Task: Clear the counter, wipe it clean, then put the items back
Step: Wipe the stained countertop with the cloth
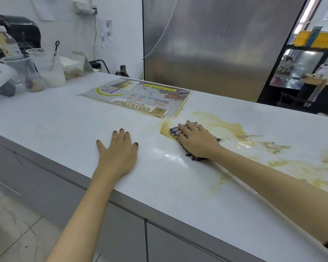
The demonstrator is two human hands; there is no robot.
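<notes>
My right hand flat, pressing checked cloth into yellow spill; left hand spread flat on surface, empty.

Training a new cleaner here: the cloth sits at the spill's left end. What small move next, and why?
Probably sweep the right hand and its cloth rightward through the yellow spill, which stretches unwiped that way; the left hand lies flat on dry counter, bracing.

The right hand pressed a checked cloth flat into the yellowish spill on the white counter (just near of the menu sheet); the left hand lay flat, left of it.
</notes>
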